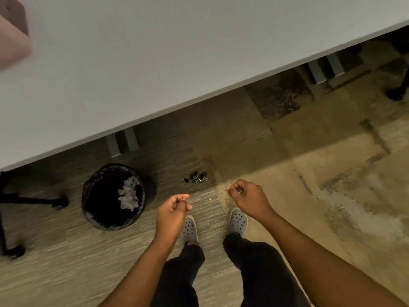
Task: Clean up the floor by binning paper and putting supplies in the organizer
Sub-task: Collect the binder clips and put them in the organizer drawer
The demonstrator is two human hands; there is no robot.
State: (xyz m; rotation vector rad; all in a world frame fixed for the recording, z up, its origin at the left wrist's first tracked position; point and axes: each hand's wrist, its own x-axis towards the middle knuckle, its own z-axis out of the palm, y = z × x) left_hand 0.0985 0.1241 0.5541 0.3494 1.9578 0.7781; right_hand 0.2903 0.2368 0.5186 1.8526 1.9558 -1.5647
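A black mesh bin (114, 197) stands on the carpet at the left, with crumpled white paper (130, 193) inside it. A small pile of black binder clips (197, 177) lies on the floor just in front of my feet, near the table edge. My left hand (173, 214) hovers below the pile with its fingers closed; anything inside it is hidden. My right hand (249, 198) is a fist to the right of the pile, and a thin bit of metal shows between its fingers.
A white table (155, 63) fills the upper half, with grey legs (121, 142) under it. A blurred pinkish box (13, 32) sits at the table's top-left corner. A black chair base (20, 201) is at the far left. My grey shoes (190, 229) stand on the carpet.
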